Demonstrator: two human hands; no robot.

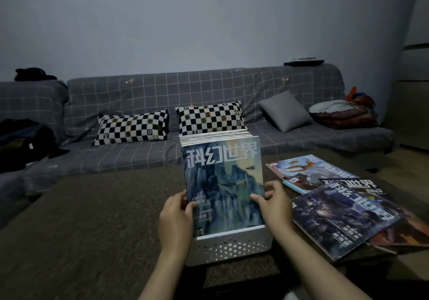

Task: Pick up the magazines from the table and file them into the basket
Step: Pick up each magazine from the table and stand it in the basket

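A white perforated basket (232,246) stands on the table in front of me, packed with several upright magazines. The frontmost magazine (222,179), with a blue mountain cover, stands in the basket's near end. My left hand (177,218) grips its lower left edge, and my right hand (274,207) grips its lower right edge. To the right, loose magazines lie fanned on the table: a dark purple one (343,220) on top, a light blue one (308,169) farther back, and an orange-brown one (404,232) at the right edge.
The brown table (92,218) stretches left of the basket. Behind it is a grey checked sofa (162,90) with two black-and-white checkered pillows, a grey cushion (285,111) and folded clothes (341,114). Dark bags (23,137) sit on the sofa's left end.
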